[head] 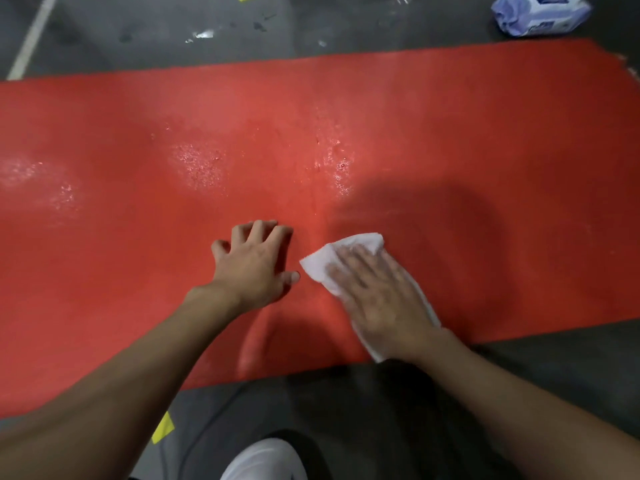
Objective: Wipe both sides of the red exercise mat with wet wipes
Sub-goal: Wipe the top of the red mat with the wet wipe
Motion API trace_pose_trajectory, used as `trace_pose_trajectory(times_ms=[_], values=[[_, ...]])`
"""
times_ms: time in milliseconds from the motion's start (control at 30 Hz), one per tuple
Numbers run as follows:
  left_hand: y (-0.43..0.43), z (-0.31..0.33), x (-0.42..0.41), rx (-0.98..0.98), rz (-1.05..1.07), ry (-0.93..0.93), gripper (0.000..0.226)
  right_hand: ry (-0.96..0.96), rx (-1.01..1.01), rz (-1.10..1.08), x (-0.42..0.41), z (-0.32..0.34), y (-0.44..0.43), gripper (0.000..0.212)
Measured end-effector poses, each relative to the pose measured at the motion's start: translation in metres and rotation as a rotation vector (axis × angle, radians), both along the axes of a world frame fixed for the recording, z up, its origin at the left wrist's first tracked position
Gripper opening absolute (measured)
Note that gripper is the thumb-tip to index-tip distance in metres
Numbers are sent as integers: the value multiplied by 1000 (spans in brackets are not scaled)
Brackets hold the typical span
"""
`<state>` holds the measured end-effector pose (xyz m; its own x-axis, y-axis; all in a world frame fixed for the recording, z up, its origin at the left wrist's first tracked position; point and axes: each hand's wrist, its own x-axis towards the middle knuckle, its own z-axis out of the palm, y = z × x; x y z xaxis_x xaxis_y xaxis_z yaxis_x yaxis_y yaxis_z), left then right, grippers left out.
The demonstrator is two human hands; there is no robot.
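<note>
My left hand point(254, 268) presses flat, fingers spread, pinning the red mat point(485, 168); my right hand point(377, 299), fingers straight, pushes the wet wipe point(349, 247) across it.

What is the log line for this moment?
right hand: presses wet wipe on red mat | left hand: rests on mat | wipes pack: floor

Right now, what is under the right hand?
A white wet wipe, pressed flat on the red mat by the right hand. The wipe's middle is covered.
</note>
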<state>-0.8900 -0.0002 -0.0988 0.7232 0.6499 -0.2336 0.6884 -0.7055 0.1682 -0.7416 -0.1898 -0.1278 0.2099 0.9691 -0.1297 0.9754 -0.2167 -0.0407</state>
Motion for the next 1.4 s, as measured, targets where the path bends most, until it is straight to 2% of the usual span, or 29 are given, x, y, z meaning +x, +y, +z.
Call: trace_pose_trajectory(times_ms=[67, 133, 167, 233, 300, 333, 433, 467, 533, 600, 633, 733, 767, 800, 867, 933, 967, 1033, 1100, 1133, 1200, 1267, 1300, 1400], values=[[3, -3, -3, -2, 2, -6, 79, -12, 2, -201, 19, 4, 7, 58], [4, -4, -3, 4, 3, -15, 80, -23, -5, -416, -1, 0, 21, 60], [4, -3, -1, 2, 10, -22, 80, -19, 1, -410, -17, -3, 25, 60], [6, -2, 0, -8, 23, -30, 82, -20, 19, -216, -25, -4, 23, 60], [7, -1, 0, -13, 17, -23, 83, -6, 23, -69, 6, -1, 17, 57], [7, -1, -1, -14, 15, -19, 82, -18, 32, -98, 22, 1, 18, 55], [7, -1, 1, -17, 22, -19, 80, -20, 1, -427, 20, 0, 31, 60], [7, 0, 3, -22, 31, -22, 79, -16, -2, -425, 4, -2, 37, 61], [8, 3, 5, -24, 40, -20, 80, -12, 6, -217, -13, -5, 36, 59], [9, 4, 4, -21, 33, -8, 81, -5, -19, -31, 10, 0, 30, 56], [9, 3, 3, -21, 30, -5, 80, -20, -6, -38, 26, 2, 30, 55], [8, 1, 3, -19, 26, -12, 80, -12, 21, -405, 33, 1, 42, 56], [8, 1, 4, -19, 30, -15, 79, -8, 16, -444, 18, -3, 47, 57], [9, 2, 6, -19, 38, -17, 80, 5, 19, -402, 2, -5, 50, 58], [10, 3, 6, -24, 45, -15, 81, 14, 15, -177, -8, -5, 46, 57], [10, 3, 4, -27, 32, -7, 82, 17, -4, -41, 22, -1, 42, 54], [10, 2, 2, -23, 28, -6, 82, 8, 9, -77, 39, 1, 43, 54], [10, 0, 2, -20, 25, -6, 82, -2, 54, -351, 54, 1, 49, 55], [11, 1, 5, -20, 34, -5, 82, -5, 54, -503, 30, -7, 62, 58], [12, 2, 6, -16, 37, -1, 84, 15, 60, -454, 13, -9, 65, 58], [13, 5, 8, -18, 40, 19, 92, 38, 35, -207, -1, -8, 62, 57], [14, 5, 6, -19, 33, 47, 100, 22, -3, -37, 30, 0, 62, 58], [14, 5, 6, -18, 29, 66, 102, 5, 3, -61, 48, 3, 67, 57], [14, 6, 10, -23, 23, 107, 103, -5, 32, -435, 61, 0, 81, 53]])
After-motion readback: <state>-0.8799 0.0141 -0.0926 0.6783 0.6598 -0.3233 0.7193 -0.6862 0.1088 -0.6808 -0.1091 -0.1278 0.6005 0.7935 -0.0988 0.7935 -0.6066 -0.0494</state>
